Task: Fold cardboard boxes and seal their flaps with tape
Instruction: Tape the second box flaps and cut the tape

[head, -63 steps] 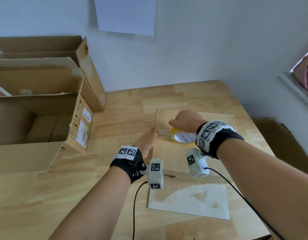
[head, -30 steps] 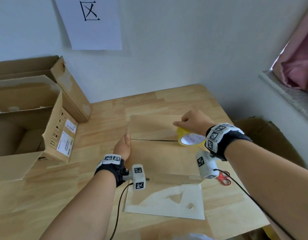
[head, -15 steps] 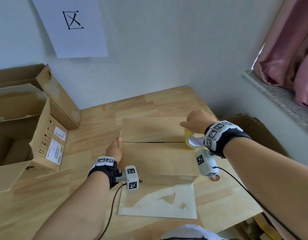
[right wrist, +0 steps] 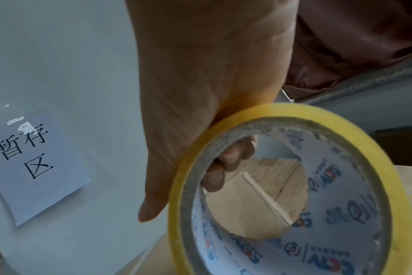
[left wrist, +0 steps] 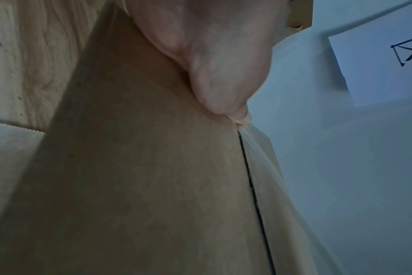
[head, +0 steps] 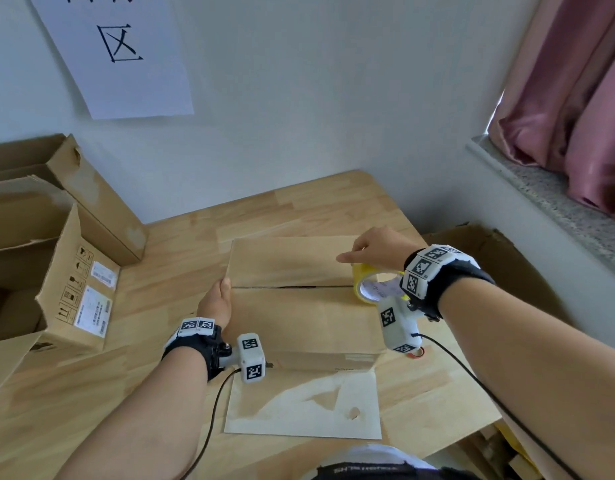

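Observation:
A closed cardboard box (head: 299, 323) lies on the wooden table (head: 316, 206), its two top flaps meeting in a seam that runs left to right. My left hand (head: 217, 301) rests at the seam's left end, thumb pressed down on the box top (left wrist: 141, 186); a clear strip of tape seems to run from under the thumb (left wrist: 219, 93) along the seam. My right hand (head: 378, 252) grips a yellow tape roll (head: 366, 289) at the seam's right end. In the right wrist view my fingers (right wrist: 219, 176) hook through the roll's printed core (right wrist: 336, 210).
Open cardboard boxes (head: 56, 289) stand at the left against the wall. A white sheet (head: 299, 407) lies in front of the box, and red-handled scissors (head: 416, 353) peek out beside its right corner. Another carton (head: 489, 258) sits beyond the table's right edge, under a stone sill (head: 558, 202).
My right hand has drawn the tape roll rightward along the seam, from near the left end to the right end. The left hand has stayed at the left end. My head has tilted up.

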A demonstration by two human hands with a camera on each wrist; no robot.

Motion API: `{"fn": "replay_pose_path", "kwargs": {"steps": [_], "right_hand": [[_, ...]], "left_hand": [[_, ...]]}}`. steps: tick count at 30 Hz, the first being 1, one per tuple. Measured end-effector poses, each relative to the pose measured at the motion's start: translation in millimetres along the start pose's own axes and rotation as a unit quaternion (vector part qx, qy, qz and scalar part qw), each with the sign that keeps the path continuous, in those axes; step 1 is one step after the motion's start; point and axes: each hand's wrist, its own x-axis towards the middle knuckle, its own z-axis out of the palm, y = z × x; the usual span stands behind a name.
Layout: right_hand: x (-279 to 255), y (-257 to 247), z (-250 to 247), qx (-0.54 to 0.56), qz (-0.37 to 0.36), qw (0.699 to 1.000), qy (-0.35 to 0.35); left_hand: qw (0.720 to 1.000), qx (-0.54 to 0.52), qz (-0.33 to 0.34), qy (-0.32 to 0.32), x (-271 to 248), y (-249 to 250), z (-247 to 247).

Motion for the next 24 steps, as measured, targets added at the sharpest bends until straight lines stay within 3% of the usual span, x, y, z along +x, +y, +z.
{"fn": "replay_pose_path", "kwargs": {"steps": [4,7,14,24], "right_hand": [[-7.9,10.4,-13.1,0.041,-0.024,0.998,-0.046],[-8.9,27.3,-20.4,0.085,-0.004,0.996,-0.033],[-18.0,50.4,-10.2,-0.032,0.017,0.999,0.024],[-24.0,62.8,16.4,0.029,0.012,1.000,-0.003]], "left_hand": [[1.000,0.011,-0.012,-0.001,0.1,1.8,-1.2],[1.000,0.014,-0.015,-0.001,-0.7,6.2,-0.6],[1.000,0.013,-0.012,-0.003,-9.5,12.1,1.1],[0.999,0.031,-0.016,0.001,-7.9,13.2,2.5]]}}
